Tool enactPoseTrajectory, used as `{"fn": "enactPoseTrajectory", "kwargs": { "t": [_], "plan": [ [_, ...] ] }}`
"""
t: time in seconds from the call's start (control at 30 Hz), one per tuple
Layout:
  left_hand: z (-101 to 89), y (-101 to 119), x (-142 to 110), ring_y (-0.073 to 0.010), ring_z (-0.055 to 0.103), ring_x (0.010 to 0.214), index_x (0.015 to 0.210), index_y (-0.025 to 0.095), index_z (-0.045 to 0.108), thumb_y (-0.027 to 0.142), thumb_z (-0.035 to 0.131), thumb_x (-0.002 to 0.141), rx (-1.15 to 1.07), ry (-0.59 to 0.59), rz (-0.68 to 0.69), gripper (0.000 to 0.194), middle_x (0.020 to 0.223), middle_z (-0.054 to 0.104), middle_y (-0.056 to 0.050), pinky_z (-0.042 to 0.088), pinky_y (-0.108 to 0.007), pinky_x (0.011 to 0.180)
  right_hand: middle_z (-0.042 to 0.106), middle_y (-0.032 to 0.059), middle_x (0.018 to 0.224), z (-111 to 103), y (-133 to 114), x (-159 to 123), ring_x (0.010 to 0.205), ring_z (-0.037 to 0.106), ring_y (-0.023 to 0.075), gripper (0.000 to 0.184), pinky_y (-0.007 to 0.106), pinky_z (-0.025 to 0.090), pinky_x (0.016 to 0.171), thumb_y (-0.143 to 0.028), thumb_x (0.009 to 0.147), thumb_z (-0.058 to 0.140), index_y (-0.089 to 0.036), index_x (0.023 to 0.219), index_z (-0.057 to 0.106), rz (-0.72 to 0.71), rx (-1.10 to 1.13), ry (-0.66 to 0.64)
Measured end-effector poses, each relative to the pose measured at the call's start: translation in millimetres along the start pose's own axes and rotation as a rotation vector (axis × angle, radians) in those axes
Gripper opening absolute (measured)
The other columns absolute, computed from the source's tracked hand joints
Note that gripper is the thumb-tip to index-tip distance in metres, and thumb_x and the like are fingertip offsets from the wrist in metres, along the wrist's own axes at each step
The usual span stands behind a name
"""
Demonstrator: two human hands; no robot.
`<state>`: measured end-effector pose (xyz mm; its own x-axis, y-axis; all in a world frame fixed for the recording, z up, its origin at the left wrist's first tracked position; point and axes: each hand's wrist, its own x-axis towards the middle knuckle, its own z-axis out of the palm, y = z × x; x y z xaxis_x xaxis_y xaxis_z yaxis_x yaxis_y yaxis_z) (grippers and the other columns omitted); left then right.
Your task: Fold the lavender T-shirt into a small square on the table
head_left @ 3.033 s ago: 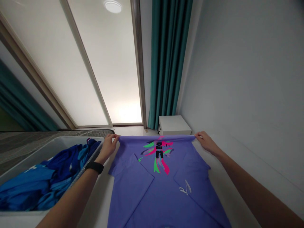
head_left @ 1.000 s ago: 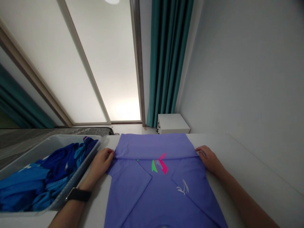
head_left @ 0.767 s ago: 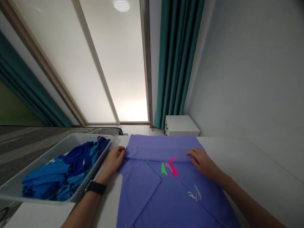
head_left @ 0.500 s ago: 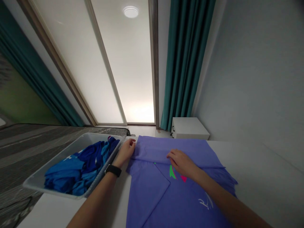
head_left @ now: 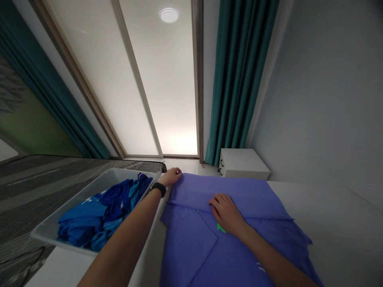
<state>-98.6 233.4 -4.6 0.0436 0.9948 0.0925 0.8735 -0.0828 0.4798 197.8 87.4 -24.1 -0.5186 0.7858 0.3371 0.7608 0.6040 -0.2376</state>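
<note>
Fingers [head_left: 175,172] on purple shirt [head_left: 230,189] edge, tray [head_left: 98,179] beside

Head-worn camera looks forward and down at the purple shirt [head_left: 260,199].

Your white table top [head_left: 344,231] carries two things: a purple T-shirt [head_left: 254,191] spread flat in front of you, its far end folded over, and, just beside it on your left, a grey plastic tray [head_left: 86,187]
</note>
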Motion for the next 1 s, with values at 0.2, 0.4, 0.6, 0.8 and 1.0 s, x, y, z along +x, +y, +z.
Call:
{"fn": "enactPoseTrajectory", "kwargs": {
  "t": [0.2,0.4,0.6,0.8,1.0],
  "plan": [
    [-1.3,-8,-2,-0.0205,0.065,0.079,0.085,0.017,0.069,0.025,0.055,0.082,-0.045,0.058,0.037,0.016,0.083,0.071,-0.006,0.047,-0.029,0.074,0.062,0.0058,0.100,-1,1,1,0.098,0.052,0.0227,0.017,0.036,0.040,0.088,-0.010,0.092,0.051,-0.020,0.099,0.063,0.010,0.029,-0.008],
    [9.4,-13,-15,-0.0195,0.066,0.081,0.089,0.019,0.065,0.028,0.049,0.086,-0.152,0.172,0.009,0.019,0.087,0.072,-0.006,0.048,-0.028,0.075,0.061,0.0060,0.100,-1,0,-1,0.099,0.052,0.0228,0.017,0.036,0.041,0.089,-0.010,0.091,0.051,-0.020,0.099,0.063,0.005,0.033,-0.006],
    [15.5,-13,-22,-0.0187,0.067,0.085,0.090,0.019,0.065,0.029,0.048,0.086,-0.210,0.228,-0.001,0.020,0.091,0.073,-0.006,0.049,-0.028,0.079,0.062,0.0062,0.100,-3,-1,-1,0.099,0.053,0.0225,0.018,0.035,0.041,0.089,-0.010,0.092,0.051,-0.021,0.099,0.063,0.010,0.036,-0.009],
    [14.1,-9,-24,-0.0201,0.065,0.080,0.091,0.019,0.066,0.037,0.052,0.082,-0.228,0.209,0.000,0.024,0.086,0.071,-0.004,0.048,-0.029,0.076,0.063,0.0056,0.105,-13,7,2,0.102,0.054,0.0198,0.022,0.032,0.040,0.091,-0.012,0.093,0.052,-0.021,0.108,0.063,0.034,0.093,-0.043],
    [9.9,-6,-24,-0.0201,0.062,0.073,0.089,0.021,0.066,0.041,0.056,0.075,-0.219,0.175,-0.002,0.026,0.074,0.066,-0.001,0.046,-0.029,0.070,0.066,0.0055,0.107,-26,58,7,0.104,0.056,0.0185,0.025,0.031,0.040,0.094,-0.012,0.094,0.049,-0.020,0.109,0.066,0.136,0.069,-0.050]
  ]
}}
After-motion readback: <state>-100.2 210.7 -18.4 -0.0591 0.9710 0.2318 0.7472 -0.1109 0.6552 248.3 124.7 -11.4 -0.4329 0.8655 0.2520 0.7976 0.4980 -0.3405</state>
